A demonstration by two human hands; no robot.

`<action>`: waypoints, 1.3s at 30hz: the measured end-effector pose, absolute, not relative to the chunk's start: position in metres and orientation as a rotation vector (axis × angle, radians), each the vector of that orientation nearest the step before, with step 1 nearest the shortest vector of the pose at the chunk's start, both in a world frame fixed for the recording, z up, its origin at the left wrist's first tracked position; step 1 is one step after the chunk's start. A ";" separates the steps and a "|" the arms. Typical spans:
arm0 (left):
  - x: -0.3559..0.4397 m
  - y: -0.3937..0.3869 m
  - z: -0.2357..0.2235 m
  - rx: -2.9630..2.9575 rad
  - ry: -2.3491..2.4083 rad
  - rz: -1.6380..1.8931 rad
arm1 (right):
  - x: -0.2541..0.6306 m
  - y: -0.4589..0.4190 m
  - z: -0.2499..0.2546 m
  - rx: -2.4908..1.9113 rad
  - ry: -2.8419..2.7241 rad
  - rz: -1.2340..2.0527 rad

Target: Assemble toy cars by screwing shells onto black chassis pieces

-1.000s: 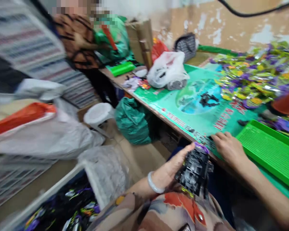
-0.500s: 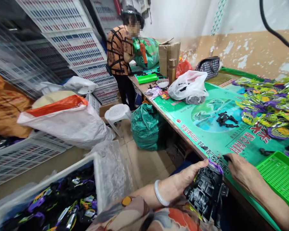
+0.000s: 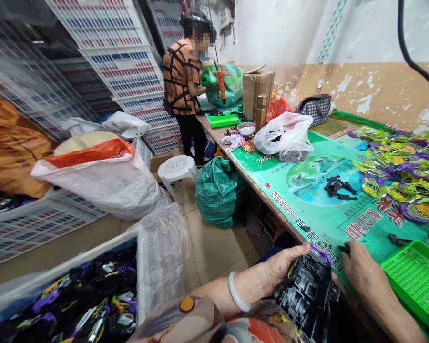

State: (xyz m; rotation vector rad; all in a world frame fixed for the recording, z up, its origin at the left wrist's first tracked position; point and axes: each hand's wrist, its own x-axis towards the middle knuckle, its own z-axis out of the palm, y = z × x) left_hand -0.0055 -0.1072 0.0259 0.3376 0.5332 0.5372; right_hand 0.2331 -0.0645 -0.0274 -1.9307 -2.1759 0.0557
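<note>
My left hand [image 3: 284, 264], a pale bangle on its wrist, grips a black plastic toy car chassis [image 3: 303, 288]. Its underside faces up, with purple and yellow-green parts showing at the edges. My right hand [image 3: 364, 271] is at the table's near edge, fingers closed on a small black plastic part [image 3: 344, 249] that is mostly hidden. Close to the right hand stands a green slotted basket [image 3: 416, 281]. Beyond it lie a loose black part [image 3: 399, 239] and a little pile of black parts [image 3: 339, 187].
A heap of yellow-green and purple car shells [image 3: 407, 166] covers the table's right side. A white crate [image 3: 141, 271] of assembled pieces stands at my left. A green sack [image 3: 218, 193] and white stool [image 3: 177, 169] are on the floor. A co-worker [image 3: 182, 78] stands at the far end.
The view has shifted slightly, so the room appears lower and a little to the right. My left hand still holds the chassis; my right hand keeps the small black part near the table edge.
</note>
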 end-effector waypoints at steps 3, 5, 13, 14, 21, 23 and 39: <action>-0.008 -0.107 0.020 0.284 0.532 0.527 | 0.232 -0.060 -0.022 -1.910 -2.066 0.345; -0.009 -0.106 0.018 0.229 0.531 0.508 | 0.229 -0.063 -0.014 -1.879 -2.049 0.415; -0.002 -0.094 0.028 0.214 0.524 0.519 | 0.208 -0.082 0.027 -2.460 -2.111 0.137; -0.001 -0.093 0.029 0.221 0.523 0.518 | 0.206 -0.084 0.029 -2.500 -2.130 0.113; 0.001 -0.095 0.026 0.208 0.551 0.517 | 0.211 -0.091 0.024 -2.401 -2.156 0.127; 0.001 -0.097 0.026 0.222 0.567 0.481 | 0.217 -0.090 0.018 -2.359 -2.143 0.132; 0.017 -0.105 0.035 0.254 0.586 0.537 | 0.206 -0.097 0.037 -2.391 -2.237 0.042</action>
